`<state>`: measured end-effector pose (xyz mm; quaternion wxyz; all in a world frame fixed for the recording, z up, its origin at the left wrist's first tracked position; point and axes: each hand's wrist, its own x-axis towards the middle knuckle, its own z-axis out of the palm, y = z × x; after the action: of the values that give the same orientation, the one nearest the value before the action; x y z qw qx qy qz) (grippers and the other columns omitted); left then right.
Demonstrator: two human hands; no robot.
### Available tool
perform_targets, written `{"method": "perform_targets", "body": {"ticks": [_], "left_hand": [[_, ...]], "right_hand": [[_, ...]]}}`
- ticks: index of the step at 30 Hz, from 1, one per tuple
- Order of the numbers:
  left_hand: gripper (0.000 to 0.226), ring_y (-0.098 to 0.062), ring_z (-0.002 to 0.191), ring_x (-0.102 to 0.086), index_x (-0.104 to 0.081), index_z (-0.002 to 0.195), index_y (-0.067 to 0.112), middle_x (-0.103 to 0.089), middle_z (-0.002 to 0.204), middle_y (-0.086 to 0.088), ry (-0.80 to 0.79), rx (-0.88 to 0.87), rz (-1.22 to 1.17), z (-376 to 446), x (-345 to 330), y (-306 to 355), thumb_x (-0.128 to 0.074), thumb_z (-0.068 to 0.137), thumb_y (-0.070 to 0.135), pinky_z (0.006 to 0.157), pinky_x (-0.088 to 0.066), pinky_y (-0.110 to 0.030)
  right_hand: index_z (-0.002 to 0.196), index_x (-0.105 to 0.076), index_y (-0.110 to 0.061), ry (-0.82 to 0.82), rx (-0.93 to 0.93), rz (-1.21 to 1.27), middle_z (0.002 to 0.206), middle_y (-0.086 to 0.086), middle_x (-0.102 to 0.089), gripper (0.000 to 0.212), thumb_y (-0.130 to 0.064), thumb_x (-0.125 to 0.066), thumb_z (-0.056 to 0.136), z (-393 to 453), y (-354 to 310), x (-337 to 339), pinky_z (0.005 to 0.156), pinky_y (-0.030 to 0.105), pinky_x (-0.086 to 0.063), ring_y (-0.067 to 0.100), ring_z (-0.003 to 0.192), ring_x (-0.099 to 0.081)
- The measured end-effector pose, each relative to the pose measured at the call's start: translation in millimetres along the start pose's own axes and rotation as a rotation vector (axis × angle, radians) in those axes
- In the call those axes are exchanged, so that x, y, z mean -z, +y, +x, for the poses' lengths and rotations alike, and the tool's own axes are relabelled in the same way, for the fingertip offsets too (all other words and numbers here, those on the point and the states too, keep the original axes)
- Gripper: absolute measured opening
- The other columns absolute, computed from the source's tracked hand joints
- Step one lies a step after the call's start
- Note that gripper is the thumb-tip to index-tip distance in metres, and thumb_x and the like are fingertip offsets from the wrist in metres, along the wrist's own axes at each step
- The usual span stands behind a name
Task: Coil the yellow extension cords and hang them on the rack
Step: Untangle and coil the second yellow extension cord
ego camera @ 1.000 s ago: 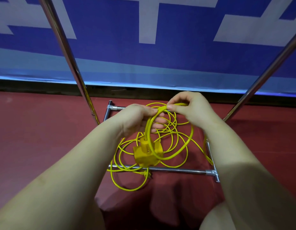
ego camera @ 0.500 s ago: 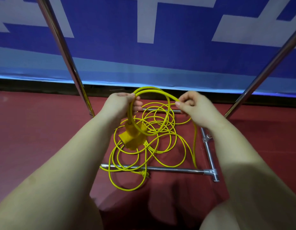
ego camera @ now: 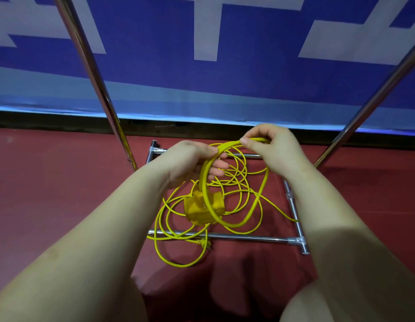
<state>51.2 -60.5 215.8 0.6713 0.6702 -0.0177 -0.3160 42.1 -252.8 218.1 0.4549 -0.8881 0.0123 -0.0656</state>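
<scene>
Head view: the left hand [ego camera: 190, 162] grips the yellow cord [ego camera: 260, 201] above its hanging socket block [ego camera: 203, 209]; at 2 o'clock the right hand [ego camera: 269, 147] pinches the loop. Slack tangled at 6 o'clock across the rack's base bar [ego camera: 248, 238] may snag when pulled.

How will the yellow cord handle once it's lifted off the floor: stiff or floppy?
Probably floppy: the yellow cord sags in loose loops between the left hand and right hand. The socket block hangs below, so it likely swings. Floor loops overlap and may snag.
</scene>
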Motion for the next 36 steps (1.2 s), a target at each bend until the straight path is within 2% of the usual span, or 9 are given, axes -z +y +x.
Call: {"method": "perform_targets", "body": {"ticks": [6,10,13,16,19,22,26,31,36], "left_hand": [[0.017,-0.009,0.056,-0.066,-0.064,0.093,0.010,-0.069,0.065,-0.001,-0.152,0.021,0.048,-2.0,-1.6,-0.9,-0.048,0.096,0.012,0.055,-0.055,-0.020],[0.019,-0.008,0.052,-0.064,-0.058,0.082,0.008,-0.067,0.058,0.000,-0.012,-0.046,0.107,0.1,0.7,0.1,-0.047,0.097,0.010,0.052,-0.053,-0.020],[0.021,-0.006,0.048,-0.063,-0.057,0.082,0.009,-0.065,0.053,0.002,0.204,-0.126,0.025,3.5,13.9,3.2,-0.044,0.099,0.011,0.049,-0.052,-0.018],[0.023,-0.005,0.048,-0.063,-0.056,0.082,0.010,-0.065,0.054,0.002,0.333,-0.161,-0.060,5.5,21.6,3.1,-0.043,0.100,0.012,0.050,-0.051,-0.018],[0.024,-0.004,0.048,-0.063,-0.056,0.081,0.010,-0.064,0.067,-0.003,0.444,-0.199,-0.115,7.7,22.4,2.0,-0.043,0.100,0.012,0.051,-0.052,-0.018],[0.021,-0.003,0.052,-0.064,-0.056,0.083,0.011,-0.065,0.073,-0.004,0.491,-0.246,-0.099,9.1,24.4,1.1,-0.044,0.100,0.012,0.049,-0.052,-0.017],[0.012,-0.007,0.060,-0.068,-0.057,0.085,0.010,-0.070,0.066,0.000,0.320,-0.246,-0.008,7.7,21.9,-0.1,-0.052,0.096,0.011,0.057,-0.056,-0.023],[0.009,-0.011,0.062,-0.068,-0.060,0.084,0.010,-0.071,0.069,-0.003,0.149,-0.168,0.084,9.0,14.1,-4.2,-0.057,0.091,0.006,0.062,-0.057,-0.024],[0.012,-0.015,0.065,-0.066,-0.068,0.093,0.006,-0.070,0.073,-0.006,0.026,-0.139,0.159,7.4,5.1,-7.2,-0.061,0.088,0.014,0.060,-0.053,-0.024]], "right_hand": [[0.083,-0.066,-0.025,0.076,0.058,-0.100,0.057,-0.014,-0.052,0.013,-0.031,-0.075,0.077,-2.8,1.0,0.1,0.056,0.016,-0.033,-0.008,0.048,-0.048],[0.079,-0.060,-0.025,0.038,0.025,-0.213,0.064,-0.009,-0.056,0.019,-0.039,-0.072,0.078,-1.4,4.4,4.3,0.061,0.028,-0.040,0.004,0.061,-0.052],[0.080,-0.057,-0.022,-0.223,-0.113,-0.530,0.068,-0.004,-0.054,0.018,-0.037,-0.060,0.089,-0.8,16.1,7.4,0.068,0.030,-0.039,0.022,0.075,-0.054],[0.099,-0.061,-0.016,-0.537,-0.274,-0.662,0.095,0.006,-0.063,0.016,-0.029,-0.053,0.093,-5.8,25.3,1.5,0.075,0.028,-0.042,0.022,0.089,-0.058],[0.104,-0.061,-0.011,-0.646,-0.311,-0.699,0.102,0.008,-0.064,0.018,-0.023,-0.054,0.094,-7.2,27.3,-2.2,0.081,0.029,-0.045,0.021,0.092,-0.058],[0.087,-0.058,-0.010,-0.560,-0.337,-0.463,0.083,0.006,-0.067,0.012,-0.018,-0.053,0.094,-2.8,28.1,-3.5,0.062,0.028,-0.049,0.022,0.071,-0.064],[0.091,-0.055,-0.007,-0.314,-0.449,0.170,0.075,0.005,-0.066,0.010,-0.015,-0.050,0.096,-1.4,14.5,0.3,0.049,0.021,-0.053,0.009,0.045,-0.063],[0.088,-0.053,-0.010,-0.076,-0.575,0.795,0.070,0.005,-0.069,0.009,-0.012,-0.049,0.096,1.9,-0.6,4.8,0.046,0.021,-0.054,0.011,0.047,-0.066],[0.086,-0.051,-0.010,0.010,-0.644,0.972,0.053,-0.002,-0.068,0.010,-0.012,-0.048,0.096,3.6,-0.5,0.3,0.043,0.020,-0.052,0.009,0.046,-0.066]]}}
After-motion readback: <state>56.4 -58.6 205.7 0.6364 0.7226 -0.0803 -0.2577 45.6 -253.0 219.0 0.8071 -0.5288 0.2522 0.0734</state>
